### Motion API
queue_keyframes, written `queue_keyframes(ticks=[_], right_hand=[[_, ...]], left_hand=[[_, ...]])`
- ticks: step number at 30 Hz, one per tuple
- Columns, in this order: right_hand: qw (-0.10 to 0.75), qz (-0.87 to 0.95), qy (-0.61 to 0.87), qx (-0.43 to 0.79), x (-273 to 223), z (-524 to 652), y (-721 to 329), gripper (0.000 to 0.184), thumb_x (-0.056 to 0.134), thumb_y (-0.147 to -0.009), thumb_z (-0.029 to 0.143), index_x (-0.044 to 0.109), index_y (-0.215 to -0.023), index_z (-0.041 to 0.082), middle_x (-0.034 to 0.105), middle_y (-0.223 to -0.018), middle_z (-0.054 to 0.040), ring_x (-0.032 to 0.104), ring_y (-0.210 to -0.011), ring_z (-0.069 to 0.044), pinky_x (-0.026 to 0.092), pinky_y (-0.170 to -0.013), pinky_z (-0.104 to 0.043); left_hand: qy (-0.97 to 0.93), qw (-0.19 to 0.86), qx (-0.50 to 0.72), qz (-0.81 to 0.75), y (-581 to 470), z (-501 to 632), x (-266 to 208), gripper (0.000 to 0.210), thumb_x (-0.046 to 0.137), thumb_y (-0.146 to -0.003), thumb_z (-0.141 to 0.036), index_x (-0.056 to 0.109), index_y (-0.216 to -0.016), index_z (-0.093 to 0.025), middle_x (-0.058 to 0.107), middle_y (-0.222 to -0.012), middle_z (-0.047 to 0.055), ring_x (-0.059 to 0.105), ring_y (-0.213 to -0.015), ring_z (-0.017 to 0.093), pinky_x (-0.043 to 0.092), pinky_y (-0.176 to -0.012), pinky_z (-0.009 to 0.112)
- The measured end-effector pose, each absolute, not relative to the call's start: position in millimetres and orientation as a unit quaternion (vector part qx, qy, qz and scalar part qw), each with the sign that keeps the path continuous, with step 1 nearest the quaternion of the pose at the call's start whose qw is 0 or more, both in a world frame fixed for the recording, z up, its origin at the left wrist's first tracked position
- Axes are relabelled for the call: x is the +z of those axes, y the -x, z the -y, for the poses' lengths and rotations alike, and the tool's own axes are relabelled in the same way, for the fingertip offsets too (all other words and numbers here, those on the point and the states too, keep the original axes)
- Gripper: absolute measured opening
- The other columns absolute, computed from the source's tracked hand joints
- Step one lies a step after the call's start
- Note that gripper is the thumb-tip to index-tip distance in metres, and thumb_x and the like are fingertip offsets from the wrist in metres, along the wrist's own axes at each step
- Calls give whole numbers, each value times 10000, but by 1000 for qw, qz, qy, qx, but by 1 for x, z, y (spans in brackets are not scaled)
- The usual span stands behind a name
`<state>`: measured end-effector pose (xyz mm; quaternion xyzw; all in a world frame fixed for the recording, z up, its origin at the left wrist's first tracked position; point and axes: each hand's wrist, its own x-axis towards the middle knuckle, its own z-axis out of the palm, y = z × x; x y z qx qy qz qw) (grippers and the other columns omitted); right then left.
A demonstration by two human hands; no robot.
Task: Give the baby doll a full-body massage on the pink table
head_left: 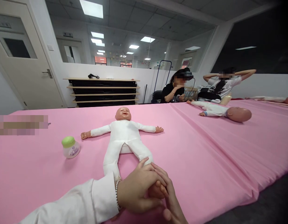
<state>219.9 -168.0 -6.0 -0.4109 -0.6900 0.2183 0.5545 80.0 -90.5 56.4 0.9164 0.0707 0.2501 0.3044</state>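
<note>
A baby doll (124, 133) with a white cloth body lies face up on the pink-covered table, arms spread and its feet toward me. Both my hands are at the doll's foot (156, 189) on the right side of the view. My left hand (140, 188), in a white sleeve with a beaded bracelet, wraps over the foot from the left. From the right, my right hand (170, 193) curls round the same foot, its fingertips meeting the left hand's. The toes show between the hands. My left forearm covers the doll's other foot.
A jar with a green lid (71, 147) stands left of the doll. Farther right lie another baby doll (218, 110) and a pale bottle (226, 99). Two people sit behind the table (192, 174). A black rack with wooden shelves (103, 88) stands by the wall.
</note>
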Motion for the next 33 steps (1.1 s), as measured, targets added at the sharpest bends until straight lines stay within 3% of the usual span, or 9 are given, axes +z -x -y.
queue_keyframes(ticks=[3,7,10,14,17,22,27,33], right_hand=[[523,699,437,216,-1,170,-216,770,469,-751,599,183,-1351,210,199,-1412,-131,219,-1308,-284,317,-1029,-437],[547,682,460,152,-2,165,-206,629,554,-793,331,220,-1316,228,304,-1341,-136,335,-1253,-243,372,-1004,-396],[547,662,492,143,-7,162,-201,599,554,-785,239,252,-1302,227,360,-1295,-131,388,-1212,-239,395,-985,-406],[528,657,506,181,-6,166,-202,630,539,-798,253,207,-1333,228,323,-1337,-122,346,-1244,-238,368,-1006,-414],[524,670,488,197,-1,169,-205,567,468,-840,304,210,-1337,217,292,-1362,-123,300,-1272,-239,325,-1032,-426],[555,673,450,190,-2,170,-208,545,349,-869,439,206,-1341,209,273,-1372,-121,279,-1281,-253,316,-1035,-427],[559,658,470,183,-7,169,-209,503,302,-887,421,238,-1340,213,290,-1373,-99,287,-1278,-233,285,-1052,-407],[584,631,470,200,-10,166,-210,585,174,-854,568,323,-1294,212,351,-1328,-112,339,-1243,-252,326,-1021,-423]], left_hand=[[-907,318,266,-71,-79,90,53,188,614,-700,-311,545,-840,-206,570,-844,-5,496,-874,159,113,-1042,438],[-907,309,272,-90,-80,88,48,243,635,-688,-413,560,-776,-199,580,-809,4,507,-862,167,107,-1041,440],[-903,302,288,-99,-81,86,47,293,571,-731,-477,554,-736,-185,579,-759,8,509,-817,156,155,-1025,413],[-909,295,286,-72,-81,85,49,354,362,-858,-457,553,-724,-191,589,-734,2,492,-803,146,190,-995,385],[-916,289,272,-59,-79,86,51,389,290,-868,-476,545,-785,-194,594,-796,15,490,-817,159,188,-995,402],[-924,284,253,-33,-79,85,51,323,475,-754,-489,514,-893,-200,581,-872,36,491,-858,194,238,-973,398],[-925,265,272,-19,-79,85,51,429,614,-612,-362,470,-982,-198,566,-899,31,495,-864,195,213,-994,403],[-935,270,222,-52,-79,86,54,220,577,-714,-312,528,-907,-219,610,-919,17,509,-898,198,202,-991,414]])
